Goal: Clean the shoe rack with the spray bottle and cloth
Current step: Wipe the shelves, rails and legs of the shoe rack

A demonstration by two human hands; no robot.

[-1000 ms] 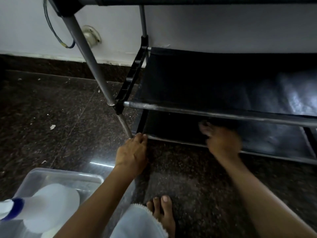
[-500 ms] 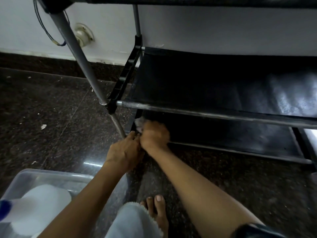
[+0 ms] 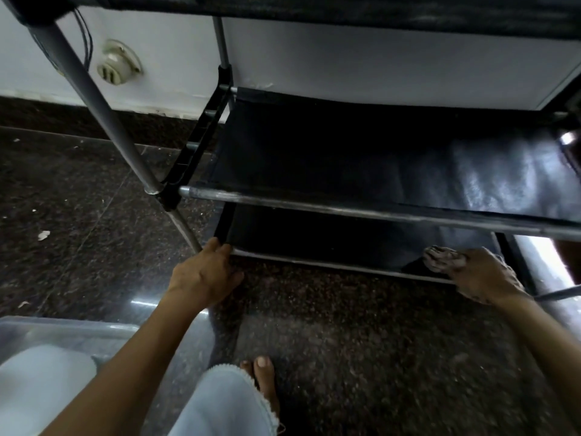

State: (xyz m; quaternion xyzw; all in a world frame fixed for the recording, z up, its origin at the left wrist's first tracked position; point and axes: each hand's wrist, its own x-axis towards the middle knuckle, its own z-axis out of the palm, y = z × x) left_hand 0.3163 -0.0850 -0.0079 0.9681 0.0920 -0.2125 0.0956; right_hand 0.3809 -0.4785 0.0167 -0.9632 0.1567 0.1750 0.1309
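Observation:
The shoe rack (image 3: 345, 212) has grey metal tubes and black fabric shelves and stands against a white wall. My left hand (image 3: 204, 275) grips the front left corner of the bottom shelf (image 3: 314, 240). My right hand (image 3: 481, 275) presses a brownish crumpled cloth (image 3: 440, 258) onto the right end of that shelf, near its front bar. The white spray bottle (image 3: 44, 379) lies in a bin at the lower left, with its head out of frame.
A clear plastic bin (image 3: 78, 325) sits on the dark speckled floor at my left. My bare foot (image 3: 264, 379) and pale trouser leg are below the rack. A round wall fitting (image 3: 118, 62) with wires is behind the left leg. Small white scraps (image 3: 43, 235) lie on the floor.
My right hand has swept the cloth along the bottom shelf from its left corner to its right end. My left hand has stayed at the left corner.

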